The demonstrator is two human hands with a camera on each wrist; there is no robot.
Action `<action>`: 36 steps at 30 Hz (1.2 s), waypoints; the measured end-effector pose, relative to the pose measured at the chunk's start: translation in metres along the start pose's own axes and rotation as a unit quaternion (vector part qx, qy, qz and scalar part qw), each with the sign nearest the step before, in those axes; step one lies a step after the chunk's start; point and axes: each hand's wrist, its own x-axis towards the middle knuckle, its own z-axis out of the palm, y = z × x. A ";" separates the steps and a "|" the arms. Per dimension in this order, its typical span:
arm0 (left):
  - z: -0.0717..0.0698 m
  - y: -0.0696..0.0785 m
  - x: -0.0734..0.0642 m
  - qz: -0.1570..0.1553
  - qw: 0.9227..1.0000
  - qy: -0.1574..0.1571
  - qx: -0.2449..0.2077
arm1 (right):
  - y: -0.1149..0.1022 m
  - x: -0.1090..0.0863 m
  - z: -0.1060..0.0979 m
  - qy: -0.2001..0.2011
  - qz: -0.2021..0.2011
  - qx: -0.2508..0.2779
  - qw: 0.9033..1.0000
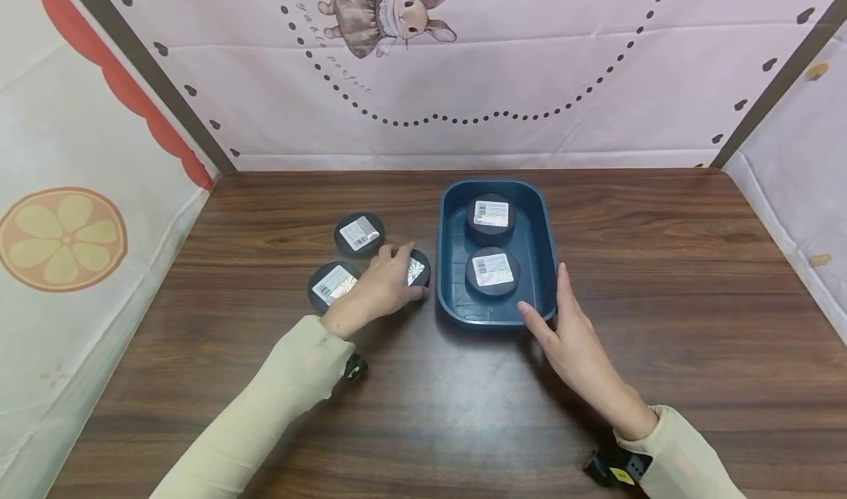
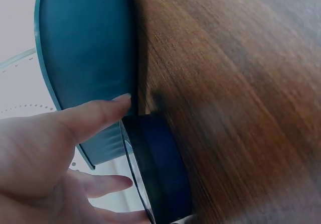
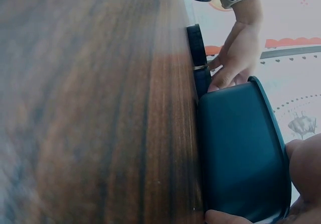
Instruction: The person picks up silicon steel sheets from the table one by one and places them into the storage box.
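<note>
Wood-grain bench point(image 1: 662, 286), blue rectangular tray point(image 1: 453, 256) near center. Two round black containers inside, white labels up: far container point(image 1: 491, 214), near container point(image 1: 492, 271). Left of tray, three more: back container point(image 1: 359, 234), front container point(image 1: 327, 284), third container point(image 1: 416, 270) nearest tray, left hand point(image 1: 379, 284) with fingers and thumb round it. Right hand point(image 1: 574, 341) holds tray's near right corner. Pale sleeves point(image 1: 265, 396). Rabbit-print cloth point(image 1: 529, 65) behind, orange-slice print point(image 1: 64, 239) on left cloth.

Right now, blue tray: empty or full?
Neither, partly filled: one black disc and a nearer disc sit inside the tray, its bare bottom showing around them.
</note>
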 end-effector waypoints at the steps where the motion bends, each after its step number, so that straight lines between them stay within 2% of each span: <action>1: 0.000 0.000 0.000 0.000 1.000 0.000 0.003 | 0.000 0.000 0.000 -0.001 0.001 0.000 1.000; 8: 0.002 0.001 0.002 -0.007 0.999 0.008 0.034 | 0.000 0.000 0.000 0.001 0.000 -0.002 1.000; 15: 0.004 0.001 0.004 -0.012 0.999 0.022 0.044 | -0.001 0.000 0.000 -0.002 0.002 -0.002 1.000; 20: 0.004 0.002 0.005 -0.016 0.999 0.019 0.049 | -0.001 0.000 0.000 -0.003 0.002 -0.003 1.000; 27: 0.005 -0.001 0.007 -0.007 0.998 0.025 0.065 | -0.001 0.000 0.000 -0.003 -0.001 -0.002 1.000; 33: 0.005 0.002 0.006 -0.010 0.996 0.031 0.077 | -0.001 0.000 0.000 -0.004 0.000 -0.001 1.000; 36: 0.006 0.003 0.004 -0.002 0.995 0.041 0.091 | -0.002 0.000 0.000 -0.006 0.001 -0.002 1.000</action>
